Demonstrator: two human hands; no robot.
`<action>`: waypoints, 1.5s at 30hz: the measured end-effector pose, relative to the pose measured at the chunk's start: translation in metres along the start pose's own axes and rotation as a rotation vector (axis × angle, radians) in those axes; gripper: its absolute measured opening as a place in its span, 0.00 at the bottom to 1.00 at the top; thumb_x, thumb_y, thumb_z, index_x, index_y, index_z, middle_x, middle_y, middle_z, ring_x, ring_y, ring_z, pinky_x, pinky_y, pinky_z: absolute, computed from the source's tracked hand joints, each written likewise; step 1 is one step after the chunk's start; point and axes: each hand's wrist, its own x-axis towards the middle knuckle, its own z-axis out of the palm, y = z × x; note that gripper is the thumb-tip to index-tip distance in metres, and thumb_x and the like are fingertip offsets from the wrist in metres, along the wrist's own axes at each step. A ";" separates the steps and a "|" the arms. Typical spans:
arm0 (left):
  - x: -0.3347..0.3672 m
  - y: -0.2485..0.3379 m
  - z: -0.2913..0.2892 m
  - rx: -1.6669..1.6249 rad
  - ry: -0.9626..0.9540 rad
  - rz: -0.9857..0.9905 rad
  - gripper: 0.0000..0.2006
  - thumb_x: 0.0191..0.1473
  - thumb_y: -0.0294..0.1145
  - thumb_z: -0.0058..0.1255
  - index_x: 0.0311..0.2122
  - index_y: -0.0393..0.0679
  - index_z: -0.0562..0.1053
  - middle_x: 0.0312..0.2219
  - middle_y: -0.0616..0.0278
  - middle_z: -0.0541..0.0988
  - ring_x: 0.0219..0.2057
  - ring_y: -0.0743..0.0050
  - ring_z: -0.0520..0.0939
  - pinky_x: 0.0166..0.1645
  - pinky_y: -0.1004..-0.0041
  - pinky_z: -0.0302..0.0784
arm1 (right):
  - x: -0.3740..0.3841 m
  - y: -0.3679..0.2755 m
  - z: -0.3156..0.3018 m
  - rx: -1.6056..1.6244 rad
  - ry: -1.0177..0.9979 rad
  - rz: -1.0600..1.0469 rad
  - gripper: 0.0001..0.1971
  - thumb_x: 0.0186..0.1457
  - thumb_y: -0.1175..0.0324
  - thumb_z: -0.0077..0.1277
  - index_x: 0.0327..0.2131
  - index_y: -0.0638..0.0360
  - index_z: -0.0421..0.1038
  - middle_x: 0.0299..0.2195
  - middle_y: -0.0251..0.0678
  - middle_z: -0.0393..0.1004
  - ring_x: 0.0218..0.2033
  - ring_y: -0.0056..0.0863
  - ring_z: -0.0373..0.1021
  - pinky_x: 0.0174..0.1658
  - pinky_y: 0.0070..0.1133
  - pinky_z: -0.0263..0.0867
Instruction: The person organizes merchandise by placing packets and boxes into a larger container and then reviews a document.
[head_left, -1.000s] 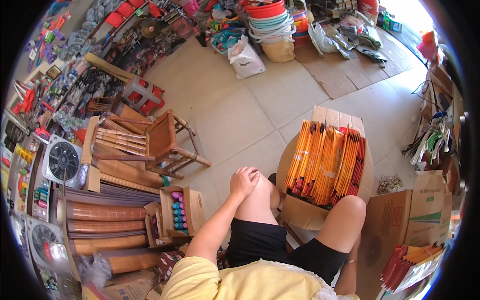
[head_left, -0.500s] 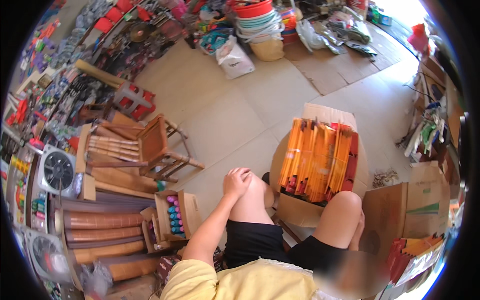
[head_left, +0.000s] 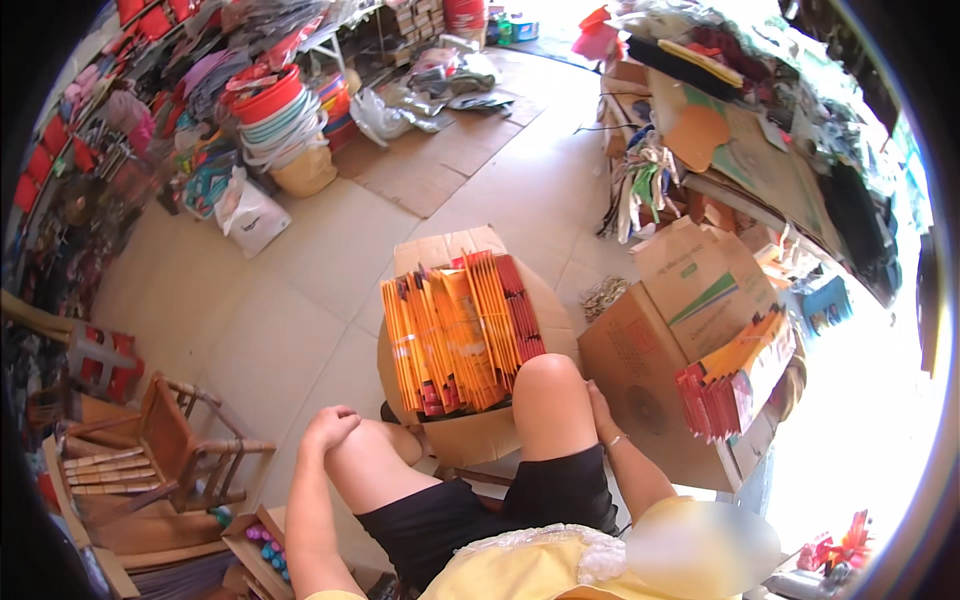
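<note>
My left hand (head_left: 330, 426) lies over my left knee, fingers stretched out and nothing in them. My right hand (head_left: 603, 411) rests along the outer side of my right knee, partly hidden by the leg; its visible fingers look flat and hold nothing. Between my knees, in front of me, stands an open cardboard box (head_left: 465, 441) with its flaps folded out. Tightly packed upright in it are several bundles of flat orange packets (head_left: 450, 330), with dark red packets (head_left: 523, 312) along the right side. Neither hand touches them.
At my right a larger carton (head_left: 640, 350) carries more orange and red packets (head_left: 740, 375). A wooden chair (head_left: 180, 440) stands at the left, near a small box of pink and blue bottles (head_left: 268, 550). Far off are a bucket stack (head_left: 275, 120) and a white bag (head_left: 250, 212).
My view has swung to the right, so the box and chair sit further left and more of the right-hand carton shows. Both hands stay at my knees; more of the right one is visible.
</note>
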 end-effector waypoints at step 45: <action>-0.031 -0.001 0.002 0.121 0.161 -0.073 0.21 0.48 0.47 0.40 0.44 0.51 0.75 0.46 0.58 0.75 0.48 0.57 0.74 0.52 0.64 0.68 | -0.012 -0.102 0.060 -1.855 0.159 -0.162 0.26 0.51 0.48 0.40 0.48 0.54 0.66 0.50 0.43 0.64 0.53 0.45 0.58 0.51 0.40 0.58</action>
